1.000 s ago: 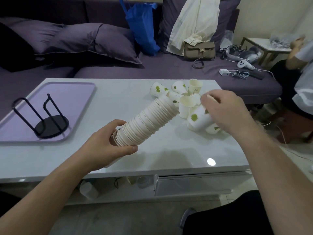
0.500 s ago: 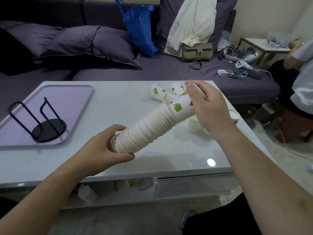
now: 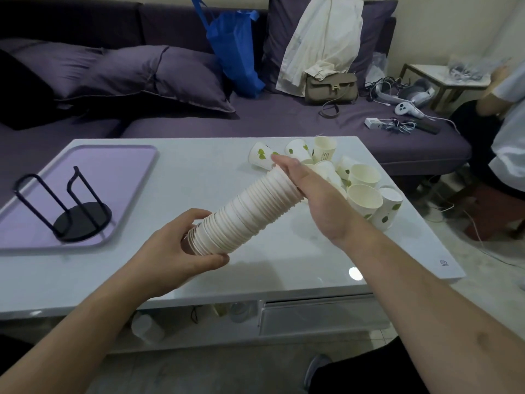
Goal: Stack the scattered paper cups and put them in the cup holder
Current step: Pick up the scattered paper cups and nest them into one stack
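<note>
A long stack of white paper cups (image 3: 247, 211) slants above the white table (image 3: 284, 260). My left hand (image 3: 181, 248) grips the stack's near end. The flat palm of my right hand (image 3: 315, 194) presses against the far end, fingers straight. Several loose cups with green leaf prints (image 3: 365, 196) lie and stand scattered at the table's far right, just behind my right hand. One cup (image 3: 260, 159) lies on its side farther back. The black wire cup holder (image 3: 71, 209) stands on a lilac tray (image 3: 125, 172) at the left.
A purple sofa (image 3: 255, 120) runs behind the table with pillows, a blue bag (image 3: 235, 52), a beige handbag (image 3: 331, 88), and cables and controllers (image 3: 403, 109). A person sits at the far right (image 3: 508, 132). The table's front edge is near my forearms.
My right hand picked a leaf-print cup from the pile, set it on the stack's far end, and now presses it in with a flat palm. The left hand kept its grip.
</note>
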The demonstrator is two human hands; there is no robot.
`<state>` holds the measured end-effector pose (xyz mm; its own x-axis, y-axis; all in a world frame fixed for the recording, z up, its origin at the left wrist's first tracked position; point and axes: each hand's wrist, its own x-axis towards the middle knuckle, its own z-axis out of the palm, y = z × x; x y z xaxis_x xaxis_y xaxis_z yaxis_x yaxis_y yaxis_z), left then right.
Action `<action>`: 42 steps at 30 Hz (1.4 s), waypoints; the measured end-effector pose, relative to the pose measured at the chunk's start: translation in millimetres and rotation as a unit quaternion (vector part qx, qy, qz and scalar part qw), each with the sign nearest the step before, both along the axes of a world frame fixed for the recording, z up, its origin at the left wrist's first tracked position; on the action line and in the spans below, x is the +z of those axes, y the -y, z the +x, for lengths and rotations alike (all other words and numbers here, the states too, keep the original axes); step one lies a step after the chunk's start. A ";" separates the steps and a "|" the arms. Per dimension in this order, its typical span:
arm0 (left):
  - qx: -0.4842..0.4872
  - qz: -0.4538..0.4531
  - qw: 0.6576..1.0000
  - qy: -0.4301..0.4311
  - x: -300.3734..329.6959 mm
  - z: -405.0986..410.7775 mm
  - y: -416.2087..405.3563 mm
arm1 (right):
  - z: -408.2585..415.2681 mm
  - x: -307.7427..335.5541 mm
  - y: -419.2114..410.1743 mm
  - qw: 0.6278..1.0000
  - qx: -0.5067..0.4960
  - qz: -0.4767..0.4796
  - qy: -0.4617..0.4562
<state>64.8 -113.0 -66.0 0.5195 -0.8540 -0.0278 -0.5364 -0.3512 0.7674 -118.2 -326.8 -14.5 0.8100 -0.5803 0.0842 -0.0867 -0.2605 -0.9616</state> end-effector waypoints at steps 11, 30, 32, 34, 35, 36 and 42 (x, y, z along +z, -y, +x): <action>0.004 -0.013 1.000 -0.013 0.6 -2.2 2.0 | -6.6 -21.2 33.5 0.856 -0.187 -0.312 -0.367; 0.022 -0.020 0.999 -0.016 -3.6 13.9 -5.0 | -16.5 10.7 22.3 0.924 -0.312 -0.214 0.051; 0.023 -0.017 0.999 -0.014 -4.2 14.6 -6.0 | -15.7 10.3 23.4 0.938 -0.293 -0.167 0.073; 0.022 -0.015 1.000 -0.014 -4.7 13.6 -6.2 | -14.0 9.2 22.0 0.957 -0.249 -0.121 0.085; 0.022 -0.015 1.000 -0.014 -4.9 12.6 -6.0 | -12.7 8.5 19.8 0.965 -0.227 -0.098 0.087; 0.022 -0.015 1.000 -0.015 -4.9 11.6 -5.7 | -10.4 7.3 17.0 0.972 -0.206 -0.073 0.088; 0.023 -0.018 0.999 -0.022 -2.1 8.2 -2.4 | 0.4 0.2 2.3 0.990 -0.114 0.040 0.075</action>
